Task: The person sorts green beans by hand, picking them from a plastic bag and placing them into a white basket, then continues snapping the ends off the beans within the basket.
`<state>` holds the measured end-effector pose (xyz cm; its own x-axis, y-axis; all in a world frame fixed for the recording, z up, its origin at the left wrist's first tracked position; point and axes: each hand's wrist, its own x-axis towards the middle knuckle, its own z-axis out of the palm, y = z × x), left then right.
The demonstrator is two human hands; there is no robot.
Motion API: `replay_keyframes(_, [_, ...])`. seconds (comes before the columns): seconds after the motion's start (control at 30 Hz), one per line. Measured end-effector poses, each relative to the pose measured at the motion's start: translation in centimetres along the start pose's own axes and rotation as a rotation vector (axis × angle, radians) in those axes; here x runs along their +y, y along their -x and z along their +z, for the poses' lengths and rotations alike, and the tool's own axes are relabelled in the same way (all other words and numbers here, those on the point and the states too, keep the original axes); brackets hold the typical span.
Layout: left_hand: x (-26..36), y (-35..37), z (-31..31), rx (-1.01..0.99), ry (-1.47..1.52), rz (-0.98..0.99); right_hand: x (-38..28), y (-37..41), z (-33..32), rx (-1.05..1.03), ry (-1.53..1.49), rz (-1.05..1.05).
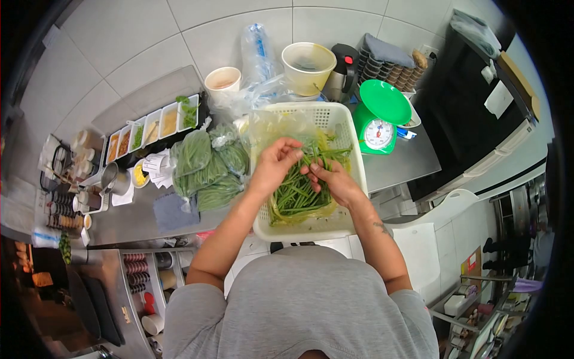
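Observation:
A white perforated basket (357,179) stands on the steel counter in front of me. Inside it a thin yellowish plastic bag (335,206) lies open around a heap of cut green stalks (299,194). Over the heap, my left hand (278,163) has its fingers bent and pressed on some green stalks. Close to its right, my right hand (335,179) pinches stalks of the same bunch between thumb and fingers. The fingertips of both hands nearly meet. Left of the basket lie several plastic bags of greens (203,164).
A green scale (378,133) stands right of the basket. Behind it are a yellowish tub (308,63), a thermos (345,72) and stacked containers (388,63). At the left are a topping tray (152,125), a blue cloth (175,212) and a yellow-filled bowl (141,173).

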<state>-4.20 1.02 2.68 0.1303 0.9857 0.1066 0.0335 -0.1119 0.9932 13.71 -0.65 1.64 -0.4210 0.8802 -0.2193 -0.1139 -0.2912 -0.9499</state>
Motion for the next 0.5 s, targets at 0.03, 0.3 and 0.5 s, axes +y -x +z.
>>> replay_keyframes(0.03, [0.5, -0.2, -0.5, -0.013, -0.059, -0.011, 0.0, 0.1, -0.1, 0.0, 0.023, 0.011])
replay_keyframes(0.3, [0.6, -0.3, -1.1, -0.032, -0.529, 0.44, -0.9, 0.5, 0.1, 0.018, 0.162, 0.059])
replay_keyframes(0.5, [0.3, 0.6, 0.2, 0.048, -0.842, 0.698, -1.1, 0.4, 0.3, -0.001, 0.213, 0.094])
